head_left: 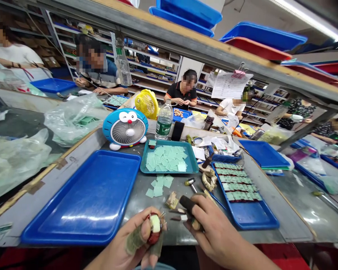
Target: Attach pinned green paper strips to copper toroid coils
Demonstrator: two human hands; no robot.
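My left hand (133, 234), with green tape around some fingers, grips a small red-wound coil (154, 237) with a pale block in its middle and thin wire ends at its side. Just to the right, my right hand (216, 225) is closed around a hand tool with flat, dark metal tips (178, 217) pointing toward the coil; the grip hides its exact kind. Tool and coil are apart. Behind the hands, loose pale-green paper squares (159, 185) lie on the grey bench, and more fill a teal tray (144, 161).
A large blue tray (81, 202) lies on the left. Another blue tray (250, 219) on the right holds rows of red coils topped with green squares (236, 182). A small hammer (190, 182), a bottle (163, 122) and a blue fan (109, 129) stand or lie behind. Co-workers sit beyond.
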